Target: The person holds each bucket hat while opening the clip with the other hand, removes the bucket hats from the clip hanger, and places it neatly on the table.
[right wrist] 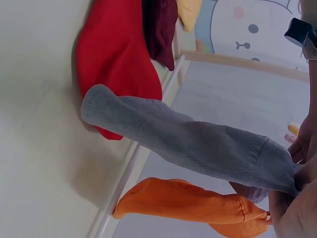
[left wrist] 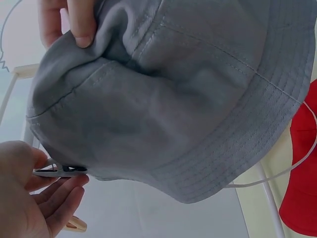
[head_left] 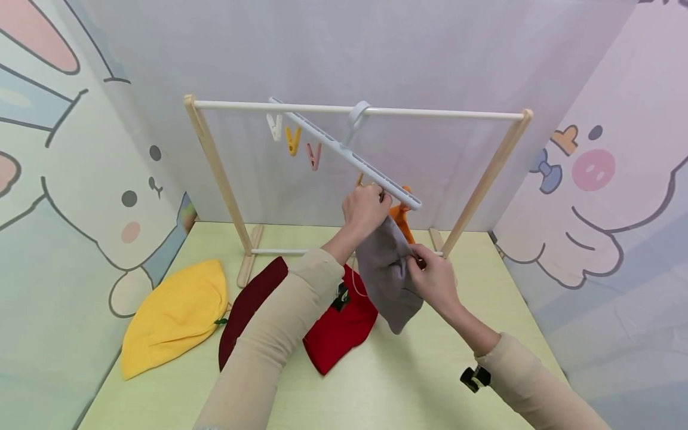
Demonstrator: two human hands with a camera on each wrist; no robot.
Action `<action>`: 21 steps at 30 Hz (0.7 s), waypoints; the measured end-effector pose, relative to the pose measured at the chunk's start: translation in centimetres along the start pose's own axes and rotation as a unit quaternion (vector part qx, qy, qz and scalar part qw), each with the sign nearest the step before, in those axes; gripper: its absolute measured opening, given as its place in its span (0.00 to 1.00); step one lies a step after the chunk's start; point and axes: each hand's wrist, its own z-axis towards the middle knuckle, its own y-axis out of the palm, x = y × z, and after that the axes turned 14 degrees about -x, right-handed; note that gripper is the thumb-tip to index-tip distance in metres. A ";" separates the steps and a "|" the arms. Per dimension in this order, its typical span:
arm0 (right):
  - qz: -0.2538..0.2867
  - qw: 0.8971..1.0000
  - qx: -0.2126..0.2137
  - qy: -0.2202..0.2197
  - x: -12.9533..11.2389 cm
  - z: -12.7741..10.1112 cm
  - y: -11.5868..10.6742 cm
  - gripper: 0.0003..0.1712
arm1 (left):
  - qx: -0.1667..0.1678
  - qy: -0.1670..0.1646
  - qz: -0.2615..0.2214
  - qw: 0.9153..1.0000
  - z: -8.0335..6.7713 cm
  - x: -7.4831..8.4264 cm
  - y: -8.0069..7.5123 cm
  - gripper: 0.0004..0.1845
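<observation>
A grey bucket hat (head_left: 384,272) hangs under the right half of a pale blue clip hanger (head_left: 349,156). My left hand (head_left: 367,206) is just below the hanger bar, pinching a grey clothespin (left wrist: 60,171) at the hat's crown edge, as the left wrist view shows. With thumb and fingers my right hand (head_left: 434,278) pinches a fold of the crown. The brim (right wrist: 106,109) points down and a thin white cord (left wrist: 277,176) trails from it. Right behind, an orange hat (right wrist: 183,201) hangs from the hanger's end.
White, yellow and pink clothespins (head_left: 314,156) hang on the hanger's left half. A wooden rack with a white rail (head_left: 441,112) carries the hanger. On the table lie a yellow hat (head_left: 177,313), a maroon hat (head_left: 252,304) and a red hat (head_left: 344,328).
</observation>
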 end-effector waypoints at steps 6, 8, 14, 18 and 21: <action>-0.015 1.000 -0.002 0.021 0.4 -0.2 -1.0 0.08 | 0.010 0.008 -0.010 1.000 0.1 0.4 0.1 0.14; -0.019 1.000 0.002 0.024 0.7 -0.2 -1.4 0.08 | 0.015 0.011 -0.009 1.000 0.1 0.5 0.1 0.14; -0.033 0.999 0.010 0.027 1.4 -0.2 -2.3 0.08 | 0.022 0.018 -0.017 0.999 0.1 0.8 -0.1 0.15; -0.041 0.999 0.009 0.029 1.7 -0.3 -2.7 0.08 | 0.020 0.016 -0.023 0.999 0.2 1.0 0.0 0.15; -0.047 0.998 0.011 0.030 1.9 -0.4 -2.8 0.08 | 0.019 0.013 -0.024 0.999 0.3 1.1 0.1 0.16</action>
